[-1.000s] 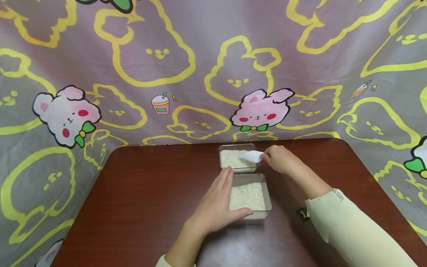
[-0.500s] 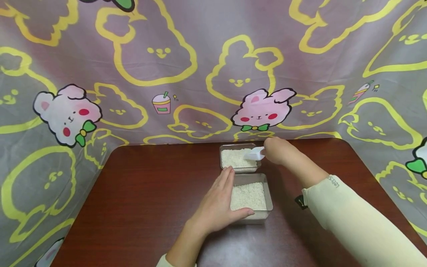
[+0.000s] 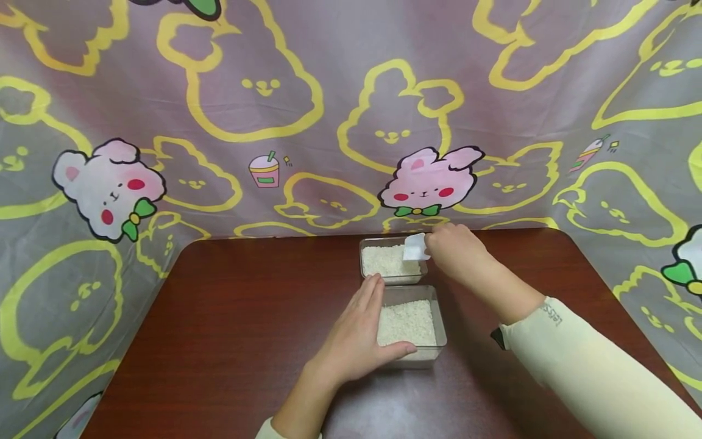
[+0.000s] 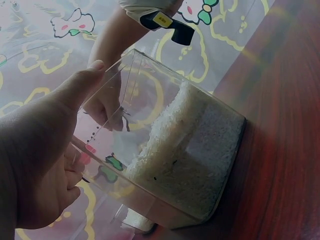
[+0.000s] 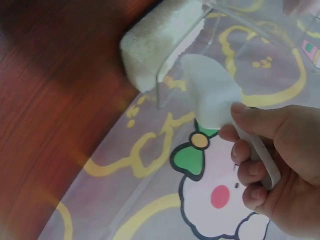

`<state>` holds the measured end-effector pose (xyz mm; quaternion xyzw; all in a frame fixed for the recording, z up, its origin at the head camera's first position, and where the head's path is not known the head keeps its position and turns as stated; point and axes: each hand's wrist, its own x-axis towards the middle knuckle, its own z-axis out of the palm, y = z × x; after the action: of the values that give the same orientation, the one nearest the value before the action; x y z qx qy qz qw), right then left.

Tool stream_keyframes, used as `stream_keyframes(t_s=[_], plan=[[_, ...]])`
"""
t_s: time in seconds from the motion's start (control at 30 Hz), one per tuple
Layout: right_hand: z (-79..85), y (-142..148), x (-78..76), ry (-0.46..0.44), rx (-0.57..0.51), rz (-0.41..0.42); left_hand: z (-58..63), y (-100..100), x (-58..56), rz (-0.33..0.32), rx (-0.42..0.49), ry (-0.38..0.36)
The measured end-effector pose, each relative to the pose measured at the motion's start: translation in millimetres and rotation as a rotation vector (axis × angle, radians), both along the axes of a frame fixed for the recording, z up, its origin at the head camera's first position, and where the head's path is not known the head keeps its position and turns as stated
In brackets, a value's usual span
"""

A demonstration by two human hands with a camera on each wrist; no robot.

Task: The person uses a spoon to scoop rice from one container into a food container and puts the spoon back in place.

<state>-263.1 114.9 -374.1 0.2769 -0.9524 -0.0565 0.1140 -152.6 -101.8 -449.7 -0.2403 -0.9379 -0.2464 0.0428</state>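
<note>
My left hand (image 3: 351,341) rests against the left side of the nearer clear box (image 3: 442,332), fingers straight toward its far corner and thumb along the near rim. White rice (image 3: 408,323) partly fills this box; the left wrist view shows the grain (image 4: 195,145) through the wall. Behind it stands a smaller clear box (image 3: 362,259), also holding rice (image 3: 386,261). Over that box's right side my right hand (image 3: 457,247) grips a white scoop (image 3: 415,249) by its handle. The right wrist view has the scoop's blade (image 5: 212,92) tilted at the rim, fingers curled round the handle.
Both boxes stand on a dark red-brown table (image 3: 247,317) with rounded back corners. A patterned cloth (image 3: 323,134) hangs behind and at both sides. A black wrist device (image 4: 182,34) sits at the right sleeve.
My right hand has turned, bringing the scoop from lying low in the far box's rice to a more upright tilt at its right rim. The left hand has stayed in place.
</note>
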Motion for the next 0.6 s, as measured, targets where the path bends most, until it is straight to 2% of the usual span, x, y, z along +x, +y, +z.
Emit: stream_keyframes(t_s=[0.17,0.6], plan=[[1.1,-0.3,5.9,0.038,-0.008,0.016,0.0,-0.7,0.0,0.003,-0.001,0.004],[-14.7,11.0,11.2,0.136,-0.053,0.064,-0.3,-0.1,1.0,0.006,0.01,0.013]])
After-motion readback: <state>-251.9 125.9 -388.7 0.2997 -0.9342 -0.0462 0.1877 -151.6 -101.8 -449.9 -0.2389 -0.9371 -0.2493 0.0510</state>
